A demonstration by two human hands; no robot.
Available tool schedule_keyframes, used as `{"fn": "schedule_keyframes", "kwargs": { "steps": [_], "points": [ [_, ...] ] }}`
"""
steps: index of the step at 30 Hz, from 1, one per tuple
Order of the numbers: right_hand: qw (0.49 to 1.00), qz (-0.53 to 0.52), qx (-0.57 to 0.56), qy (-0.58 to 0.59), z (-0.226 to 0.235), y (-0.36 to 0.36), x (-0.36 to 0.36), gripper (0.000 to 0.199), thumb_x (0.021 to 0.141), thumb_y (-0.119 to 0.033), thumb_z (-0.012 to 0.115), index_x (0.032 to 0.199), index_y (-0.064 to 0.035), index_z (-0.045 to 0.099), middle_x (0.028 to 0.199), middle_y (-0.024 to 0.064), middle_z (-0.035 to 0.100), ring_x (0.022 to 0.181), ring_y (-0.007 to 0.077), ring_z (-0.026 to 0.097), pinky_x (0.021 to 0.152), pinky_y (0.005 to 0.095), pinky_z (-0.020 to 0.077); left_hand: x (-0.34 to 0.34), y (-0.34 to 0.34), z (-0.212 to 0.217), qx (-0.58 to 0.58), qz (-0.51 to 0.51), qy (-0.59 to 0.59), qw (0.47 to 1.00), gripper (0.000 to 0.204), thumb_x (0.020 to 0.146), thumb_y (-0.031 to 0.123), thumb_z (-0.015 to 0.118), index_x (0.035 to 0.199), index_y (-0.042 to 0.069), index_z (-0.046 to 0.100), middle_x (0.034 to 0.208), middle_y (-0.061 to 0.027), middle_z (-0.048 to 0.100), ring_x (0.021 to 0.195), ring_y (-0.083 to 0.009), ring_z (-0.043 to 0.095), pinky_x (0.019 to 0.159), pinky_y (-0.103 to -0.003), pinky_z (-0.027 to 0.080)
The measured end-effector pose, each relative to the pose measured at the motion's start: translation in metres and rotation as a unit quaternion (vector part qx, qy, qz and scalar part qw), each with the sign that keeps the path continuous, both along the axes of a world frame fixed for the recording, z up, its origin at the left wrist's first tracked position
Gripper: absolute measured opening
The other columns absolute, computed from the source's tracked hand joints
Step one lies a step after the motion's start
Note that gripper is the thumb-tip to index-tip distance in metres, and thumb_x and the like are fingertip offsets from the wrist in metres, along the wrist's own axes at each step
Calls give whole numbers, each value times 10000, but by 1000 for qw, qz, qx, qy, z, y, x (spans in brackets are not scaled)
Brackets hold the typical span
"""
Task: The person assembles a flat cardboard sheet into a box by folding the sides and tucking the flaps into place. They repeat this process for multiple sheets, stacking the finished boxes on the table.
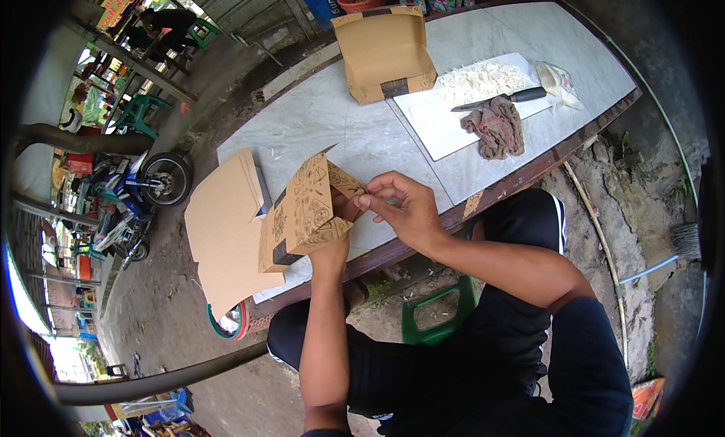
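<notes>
A brown cardboard box [302,210] with dark printed drawings is partly folded and tilted over the table's near left part. My left hand [330,257] reaches up under and into it; some of its fingers show inside, the rest are hidden by the cardboard. With thumb and forefinger, my right hand [411,210] pinches the edge of a box flap on the right side. Just left of the box lies a stack of flat, unfolded cardboard blanks [223,218], overhanging the table edge.
An open folded box [385,55] stands at the table's far side. On a white board [434,127] are pale shavings [483,78], a black-handled knife [521,95] and a crumpled cloth [495,127]; a plastic bag [559,86] adjoins it. A green stool [438,316] stands below the table [302,120].
</notes>
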State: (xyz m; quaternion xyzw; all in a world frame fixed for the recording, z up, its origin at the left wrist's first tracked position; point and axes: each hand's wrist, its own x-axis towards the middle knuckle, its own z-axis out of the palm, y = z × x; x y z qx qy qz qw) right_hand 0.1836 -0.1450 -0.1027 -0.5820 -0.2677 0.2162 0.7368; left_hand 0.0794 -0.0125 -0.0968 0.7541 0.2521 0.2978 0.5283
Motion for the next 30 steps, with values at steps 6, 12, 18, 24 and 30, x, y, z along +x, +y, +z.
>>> {"fn": "schedule_keyframes", "kwargs": {
  "steps": [6,12,18,24,30],
  "points": [
    [999,0,26,29,-1,2,4,269,971,-157,786,1147,38,728,1037,129,786,925,155,757,683,287,644,8,-16,31,-164,17,-42,985,453,858,69,862,1255,23,650,1166,-83,722,1091,-182,673,974,-348,534],
    [997,8,16,75,2,1,8,229,990,-151,764,1107,46,756,1040,127,791,927,155,759,712,292,655,5,-13,25,-4,36,31,999,427,847,237,896,1170,46,692,1066,-71,729,1011,-193,676,921,-362,530],
    [996,27,25,76,0,0,11,196,983,-136,770,1097,23,765,985,92,801,903,133,754,691,277,641,7,3,-7,69,48,84,993,411,833,358,911,1049,71,712,1286,-106,655,1146,-229,637,971,-386,520],
    [999,-23,-10,25,6,-3,9,200,959,-144,797,1094,2,776,982,85,803,852,110,741,623,255,599,10,-27,41,-99,57,-28,993,555,830,102,888,1269,5,562,1180,-107,646,1098,-203,648,979,-349,535],
    [999,-10,10,38,7,-2,12,202,954,-145,802,1104,-11,782,977,86,803,838,105,737,615,251,594,9,-25,32,-17,31,-36,999,378,890,326,872,1050,27,705,1017,-99,711,1002,-206,654,936,-347,504]
  ]
}}
